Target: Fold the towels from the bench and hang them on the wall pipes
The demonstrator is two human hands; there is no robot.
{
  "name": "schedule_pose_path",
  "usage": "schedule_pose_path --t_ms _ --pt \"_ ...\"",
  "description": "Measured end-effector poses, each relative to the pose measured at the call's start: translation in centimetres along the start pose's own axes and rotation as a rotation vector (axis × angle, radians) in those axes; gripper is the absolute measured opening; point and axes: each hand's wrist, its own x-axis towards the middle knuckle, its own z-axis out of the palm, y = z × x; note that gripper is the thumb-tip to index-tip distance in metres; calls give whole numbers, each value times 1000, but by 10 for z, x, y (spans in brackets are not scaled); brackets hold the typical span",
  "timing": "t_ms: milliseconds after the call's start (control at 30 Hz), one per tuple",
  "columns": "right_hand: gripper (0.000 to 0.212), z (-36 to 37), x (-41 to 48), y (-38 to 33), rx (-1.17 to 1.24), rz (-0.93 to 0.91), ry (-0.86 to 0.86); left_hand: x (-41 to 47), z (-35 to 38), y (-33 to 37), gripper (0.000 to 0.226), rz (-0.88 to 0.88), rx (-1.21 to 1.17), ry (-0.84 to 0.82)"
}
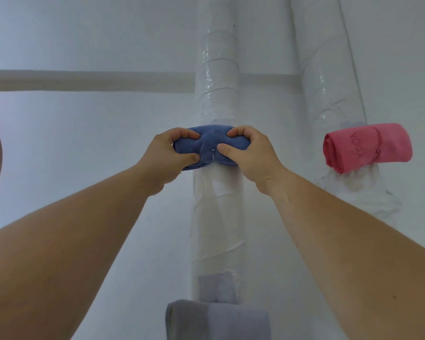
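- My left hand [168, 155] and right hand [253, 155] both pinch a folded blue towel [207, 146] at the frame's centre, thumbs low on its front and fingers curled over its top.
- The towel lies across the wrapped white pipe [217, 82].
- Right of centre, a rolled pink towel [367, 147] sits against a second pipe [326, 69].
- At the bottom edge — a grey towel [219, 320].
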Motion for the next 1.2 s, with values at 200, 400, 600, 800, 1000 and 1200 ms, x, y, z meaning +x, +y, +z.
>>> schedule_pose_path --t_ms 200,400,600,800,1000,1200 --pt "25 12 11 1 -716 -172 181 12 18 -5 14 245 651 196" --pt "54 11 12 23 -752 -264 61 12 34 -33 55 243 788 100" --pt "66 14 19 36 -596 -287 65 18 39 -46 54 293 604 102" --pt "58 12 16 32 -636 -255 69 17 39 -42 55 244 679 93" --pt "60 4 9 5 -980 -85 -39 13 31 -23 57 130 986 39" --pt "64 -5 0 -30 -1144 -8 -141 2 24 6 60 78 1144 -30"
